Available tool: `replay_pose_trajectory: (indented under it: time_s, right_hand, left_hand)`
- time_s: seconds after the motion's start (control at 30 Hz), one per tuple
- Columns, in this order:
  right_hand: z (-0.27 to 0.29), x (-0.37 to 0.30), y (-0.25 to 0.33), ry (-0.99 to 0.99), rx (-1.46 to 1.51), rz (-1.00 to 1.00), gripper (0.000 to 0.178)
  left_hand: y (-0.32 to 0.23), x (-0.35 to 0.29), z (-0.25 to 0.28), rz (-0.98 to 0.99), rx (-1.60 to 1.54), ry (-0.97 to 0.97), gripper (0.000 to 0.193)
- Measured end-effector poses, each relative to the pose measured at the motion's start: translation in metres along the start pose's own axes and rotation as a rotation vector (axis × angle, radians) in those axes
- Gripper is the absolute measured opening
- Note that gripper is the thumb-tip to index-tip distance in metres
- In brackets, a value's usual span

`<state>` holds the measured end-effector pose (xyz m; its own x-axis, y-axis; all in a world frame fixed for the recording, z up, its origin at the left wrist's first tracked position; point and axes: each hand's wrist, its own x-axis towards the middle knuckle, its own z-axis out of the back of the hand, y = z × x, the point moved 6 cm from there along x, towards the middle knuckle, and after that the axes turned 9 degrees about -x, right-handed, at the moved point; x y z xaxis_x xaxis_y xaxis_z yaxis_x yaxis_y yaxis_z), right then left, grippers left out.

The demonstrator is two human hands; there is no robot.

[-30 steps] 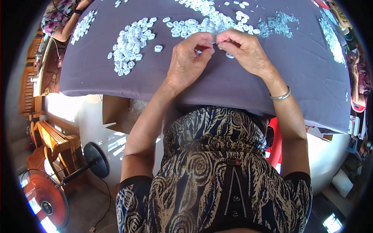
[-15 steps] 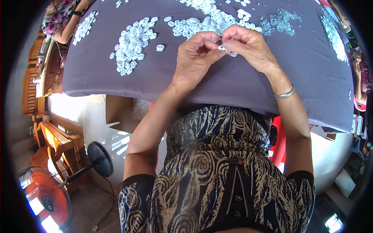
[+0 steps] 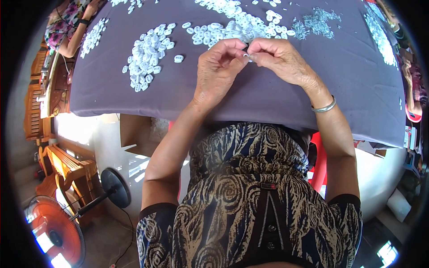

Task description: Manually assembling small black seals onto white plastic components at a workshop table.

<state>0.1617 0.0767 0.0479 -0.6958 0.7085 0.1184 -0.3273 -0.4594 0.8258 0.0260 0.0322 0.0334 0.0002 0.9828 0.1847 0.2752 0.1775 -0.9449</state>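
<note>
— What is she holding up there, just above the middle of the frame?

— Both hands are meeting over the grey cloth of the bench (image 3: 134, 96). The left hand (image 3: 219, 71) and the right hand (image 3: 279, 60) are pinching one small white piece (image 3: 247, 56) between their fingertips — thumbs and forefingers are closing on it from either side, and it is barely showing.

— Where is it coming from?

— Likely the heap of white pieces (image 3: 237, 29) lying just beyond her knuckles, at the top centre. Another pile (image 3: 145, 56) is sitting toward the upper left, with a single loose piece (image 3: 178, 58) beside it.

— Is it awkward to handle?

— It is looking very light and, I'd guess, hard and smooth plastic — slippery, so it is asking for a fingertip grip on its edges rather than the flat faces. A silver bangle (image 3: 324, 107) is circling her right wrist.
</note>
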Motion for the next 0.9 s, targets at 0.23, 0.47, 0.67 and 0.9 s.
replay_pose_trajectory:
  time_s: [0.23,0.47,0.67,0.9]
  right_hand:
    - [-0.002,0.0,-0.001,0.077,-0.095,0.022,0.01]
    - [0.077,-0.012,-0.03,-0.41,-0.195,-0.098,0.006]
    - [0.089,-0.023,-0.043,-0.267,-0.399,-0.146,0.005]
    - [0.067,-0.014,-0.044,-0.152,-0.539,0.018,0.004]
  left_hand:
    - [0.009,0.0,0.004,0.092,0.087,0.061,0.023]
    - [0.007,-0.001,0.01,0.041,0.047,-0.009,0.025]
    - [0.009,-0.002,0.005,0.011,0.03,-0.01,0.024]
    - [0.012,-0.002,0.0,0.027,0.031,0.0,0.025]
